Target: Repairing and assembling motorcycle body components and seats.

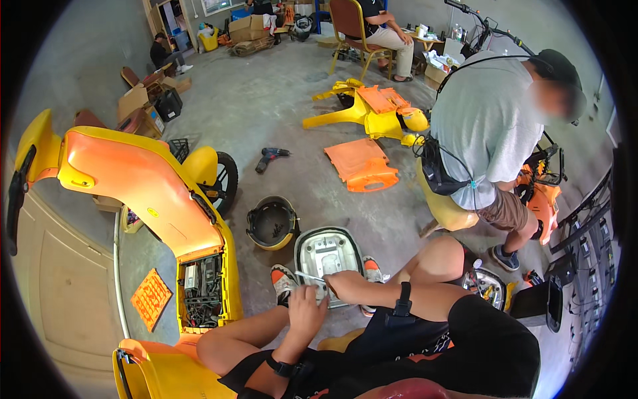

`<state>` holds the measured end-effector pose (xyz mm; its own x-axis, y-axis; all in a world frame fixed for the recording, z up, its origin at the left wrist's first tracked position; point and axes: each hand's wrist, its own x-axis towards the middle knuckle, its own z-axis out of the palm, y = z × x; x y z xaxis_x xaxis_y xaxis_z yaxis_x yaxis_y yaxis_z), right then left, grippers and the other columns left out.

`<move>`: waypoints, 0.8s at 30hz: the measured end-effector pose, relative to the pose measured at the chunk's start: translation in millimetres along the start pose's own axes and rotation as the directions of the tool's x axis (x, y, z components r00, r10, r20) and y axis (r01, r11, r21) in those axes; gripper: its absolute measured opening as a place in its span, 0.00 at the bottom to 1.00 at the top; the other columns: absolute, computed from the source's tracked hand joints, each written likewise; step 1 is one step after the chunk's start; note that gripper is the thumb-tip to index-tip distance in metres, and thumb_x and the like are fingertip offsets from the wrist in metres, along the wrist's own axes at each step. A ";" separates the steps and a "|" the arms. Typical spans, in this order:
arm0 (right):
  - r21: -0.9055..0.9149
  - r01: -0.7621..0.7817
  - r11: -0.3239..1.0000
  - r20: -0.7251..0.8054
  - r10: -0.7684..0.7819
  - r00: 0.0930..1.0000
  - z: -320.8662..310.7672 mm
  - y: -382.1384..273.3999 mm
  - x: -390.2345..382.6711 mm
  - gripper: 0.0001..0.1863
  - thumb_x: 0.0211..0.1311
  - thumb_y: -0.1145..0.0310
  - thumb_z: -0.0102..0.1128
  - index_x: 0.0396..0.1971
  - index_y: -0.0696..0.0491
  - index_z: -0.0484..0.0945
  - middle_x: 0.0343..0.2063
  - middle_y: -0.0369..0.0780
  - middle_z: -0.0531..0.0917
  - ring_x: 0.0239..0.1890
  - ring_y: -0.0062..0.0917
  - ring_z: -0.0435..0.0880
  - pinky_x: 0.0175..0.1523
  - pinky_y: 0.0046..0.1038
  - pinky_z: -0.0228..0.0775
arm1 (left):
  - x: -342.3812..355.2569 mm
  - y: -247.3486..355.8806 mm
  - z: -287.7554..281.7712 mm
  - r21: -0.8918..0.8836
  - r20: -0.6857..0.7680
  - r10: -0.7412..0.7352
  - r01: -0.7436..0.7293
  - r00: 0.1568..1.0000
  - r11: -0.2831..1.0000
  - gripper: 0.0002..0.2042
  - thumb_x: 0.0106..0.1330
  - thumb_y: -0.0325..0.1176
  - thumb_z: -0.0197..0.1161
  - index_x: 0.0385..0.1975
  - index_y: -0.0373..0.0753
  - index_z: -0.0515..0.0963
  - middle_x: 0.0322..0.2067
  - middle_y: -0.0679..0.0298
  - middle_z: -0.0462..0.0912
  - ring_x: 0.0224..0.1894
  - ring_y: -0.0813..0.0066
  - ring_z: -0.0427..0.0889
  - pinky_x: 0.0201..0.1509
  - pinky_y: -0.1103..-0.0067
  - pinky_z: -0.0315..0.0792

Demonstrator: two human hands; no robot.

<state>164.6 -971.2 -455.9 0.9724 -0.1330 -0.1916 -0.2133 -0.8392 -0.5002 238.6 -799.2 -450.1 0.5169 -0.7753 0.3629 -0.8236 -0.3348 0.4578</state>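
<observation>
The right hand [343, 286] is closed around a slim rod [307, 275]; left hand [308, 311] just beside, grip indiscernible; tray-like part [324, 249] beyond both.

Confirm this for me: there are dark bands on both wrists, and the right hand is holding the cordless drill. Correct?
Not quite: the right hand holds a slim light-coloured rod; the cordless drill lies on the floor, as the head view shows. The rest is right.

Grey floor [232, 100], grey walls [80, 60]; beige panelled door [63, 289] left; red-backed chair [347, 18] far side; window [216, 5], seemingly, at top edge.
</observation>
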 end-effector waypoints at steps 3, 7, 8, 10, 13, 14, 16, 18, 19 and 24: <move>-0.205 0.268 0.941 -0.268 -0.318 0.910 -9.0 -5.0 -2.0 0.13 0.55 0.72 0.53 0.40 0.52 0.79 0.33 0.46 0.82 0.38 0.45 0.82 0.41 0.44 0.73 | 3.9 -4.3 -1.0 0.113 0.044 -0.035 0.030 0.998 0.993 0.17 0.59 0.37 0.64 0.45 0.35 0.74 0.39 0.53 0.76 0.43 0.48 0.76 0.45 0.60 0.69; -0.187 0.155 0.970 -0.434 -0.223 0.873 -21.6 -18.8 -3.4 0.13 0.61 0.65 0.53 0.41 0.56 0.78 0.36 0.48 0.82 0.39 0.48 0.82 0.43 0.45 0.73 | 2.1 -10.4 16.2 -0.159 0.469 -0.351 0.468 0.810 0.869 0.14 0.64 0.39 0.59 0.37 0.32 0.74 0.27 0.53 0.83 0.33 0.54 0.83 0.37 0.64 0.74; 0.026 -0.036 0.999 -0.391 0.044 0.919 -21.6 -22.0 -3.3 0.14 0.63 0.62 0.53 0.39 0.57 0.78 0.36 0.50 0.82 0.39 0.48 0.82 0.44 0.46 0.73 | -0.1 -9.4 19.6 -0.309 0.645 -0.417 0.718 0.640 0.623 0.15 0.66 0.40 0.57 0.35 0.31 0.74 0.26 0.53 0.84 0.32 0.55 0.84 0.38 0.65 0.75; 0.141 -0.240 0.960 -0.096 0.255 0.962 -19.2 -22.7 -3.6 0.17 0.64 0.58 0.51 0.41 0.57 0.77 0.33 0.52 0.82 0.38 0.48 0.82 0.45 0.47 0.72 | -3.0 -5.5 22.8 -0.304 0.646 -0.356 0.656 0.675 0.691 0.14 0.66 0.39 0.55 0.35 0.30 0.75 0.25 0.52 0.84 0.31 0.58 0.85 0.38 0.69 0.76; 0.169 -0.077 0.983 0.052 0.069 0.996 -9.1 -16.4 -4.1 0.16 0.63 0.60 0.52 0.46 0.53 0.77 0.33 0.48 0.83 0.41 0.43 0.82 0.43 0.45 0.71 | -2.3 1.4 16.6 -0.478 0.609 -0.144 0.506 0.780 0.718 0.12 0.64 0.37 0.59 0.36 0.33 0.78 0.27 0.53 0.84 0.32 0.55 0.84 0.38 0.66 0.75; 0.179 -0.056 0.982 0.023 0.053 0.998 -6.0 -12.0 -4.6 0.16 0.63 0.60 0.52 0.46 0.53 0.77 0.33 0.48 0.83 0.41 0.43 0.82 0.43 0.45 0.71 | -1.8 2.7 12.9 -0.465 0.606 -0.147 0.498 0.782 0.732 0.12 0.64 0.37 0.59 0.36 0.33 0.78 0.27 0.53 0.84 0.32 0.55 0.84 0.38 0.66 0.75; -0.079 0.144 0.986 -0.063 -0.149 0.987 -2.2 -3.5 -4.6 0.14 0.59 0.67 0.52 0.44 0.49 0.80 0.34 0.46 0.83 0.42 0.41 0.82 0.48 0.41 0.71 | 0.2 2.2 6.6 -0.188 0.221 -0.078 0.121 0.972 0.975 0.12 0.61 0.36 0.63 0.38 0.35 0.78 0.31 0.53 0.82 0.36 0.54 0.81 0.41 0.65 0.73; -0.101 0.115 0.988 -0.027 -0.118 0.993 -0.6 -0.9 -2.7 0.18 0.54 0.72 0.53 0.45 0.46 0.80 0.39 0.44 0.82 0.48 0.36 0.80 0.53 0.39 0.67 | 2.1 -2.5 4.3 -0.053 0.027 0.040 -0.038 0.999 0.998 0.14 0.58 0.37 0.65 0.41 0.36 0.77 0.34 0.54 0.80 0.39 0.53 0.78 0.43 0.64 0.72; -0.194 0.209 0.959 -0.131 -0.236 0.963 -1.8 -0.4 -2.5 0.18 0.53 0.71 0.55 0.46 0.47 0.80 0.41 0.42 0.80 0.51 0.36 0.77 0.55 0.43 0.64 | 1.4 -5.1 5.3 0.043 0.009 -0.006 0.006 1.000 0.999 0.15 0.58 0.38 0.65 0.41 0.37 0.76 0.35 0.54 0.79 0.40 0.53 0.78 0.45 0.65 0.71; -0.194 0.122 0.973 -0.489 -0.203 0.848 -8.4 -13.7 -3.9 0.19 0.57 0.67 0.59 0.51 0.50 0.77 0.51 0.43 0.75 0.58 0.38 0.69 0.58 0.44 0.62 | -5.4 -16.0 24.7 -0.203 0.602 -0.411 0.629 0.685 0.750 0.16 0.67 0.40 0.56 0.40 0.31 0.71 0.29 0.51 0.83 0.33 0.52 0.83 0.40 0.65 0.74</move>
<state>164.5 -963.6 -441.2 0.9143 -0.1999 0.3522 -0.0710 -0.9353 -0.3466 243.2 -802.8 -479.4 0.5523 -0.7154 -0.4281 -0.2453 -0.6302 0.7367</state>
